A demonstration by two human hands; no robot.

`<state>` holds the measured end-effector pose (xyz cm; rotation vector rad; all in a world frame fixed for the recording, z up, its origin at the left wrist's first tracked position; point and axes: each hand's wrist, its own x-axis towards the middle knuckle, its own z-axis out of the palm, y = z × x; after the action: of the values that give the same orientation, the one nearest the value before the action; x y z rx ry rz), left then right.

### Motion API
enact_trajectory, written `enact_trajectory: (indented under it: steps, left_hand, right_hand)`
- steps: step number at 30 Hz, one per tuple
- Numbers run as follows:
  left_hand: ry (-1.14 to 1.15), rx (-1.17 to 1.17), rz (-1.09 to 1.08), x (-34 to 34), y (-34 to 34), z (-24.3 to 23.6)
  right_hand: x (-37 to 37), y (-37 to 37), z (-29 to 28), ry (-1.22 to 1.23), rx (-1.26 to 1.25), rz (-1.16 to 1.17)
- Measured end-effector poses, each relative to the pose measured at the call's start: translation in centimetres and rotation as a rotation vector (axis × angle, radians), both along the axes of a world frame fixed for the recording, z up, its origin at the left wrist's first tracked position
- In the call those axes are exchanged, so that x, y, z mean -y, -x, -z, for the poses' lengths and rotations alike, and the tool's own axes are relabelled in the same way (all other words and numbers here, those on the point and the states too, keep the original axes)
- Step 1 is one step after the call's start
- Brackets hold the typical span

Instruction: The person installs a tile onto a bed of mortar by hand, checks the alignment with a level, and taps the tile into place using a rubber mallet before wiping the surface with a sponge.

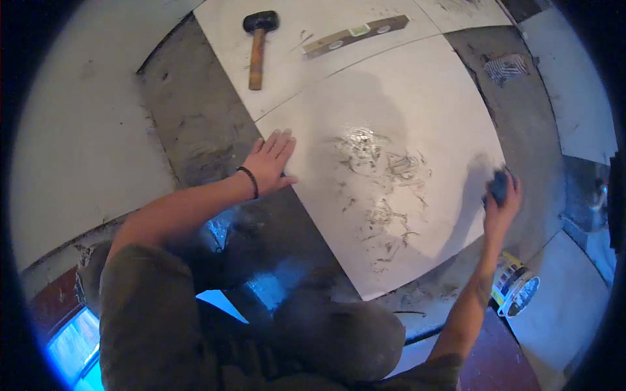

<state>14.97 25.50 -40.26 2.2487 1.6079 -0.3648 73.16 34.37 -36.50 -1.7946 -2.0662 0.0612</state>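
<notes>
A large pale floor tile (443, 117) lies in front of me, with wet, dark grey smears across its middle. My left hand (270, 161) rests flat on the tile's left edge, fingers stretched out and holding nothing. At the right edge of the same tile, my right hand (503, 201) is closed around a dark blue, sponge-like block (499, 186). The palm side of that grip is hidden, and I cannot tell whether the block touches the tile. My knees are at the tile's near side.
On the far tile lie a rubber mallet (258, 52) with a wooden handle and a spirit level (357, 37). Rough grey strips of bare floor (189, 98) flank the tiles. A striped cloth (505, 68) lies far right; a white bucket (515, 287) stands near right.
</notes>
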Motion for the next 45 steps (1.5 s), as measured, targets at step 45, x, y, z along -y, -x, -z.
enact_trajectory:
  steps: [45]
  left_hand:
    - [-0.163, 0.218, -0.085, -10.0, -6.9, 1.3]
  right_hand:
    - [-0.1, 7.7, 8.7, 0.086, -0.083, 0.146]
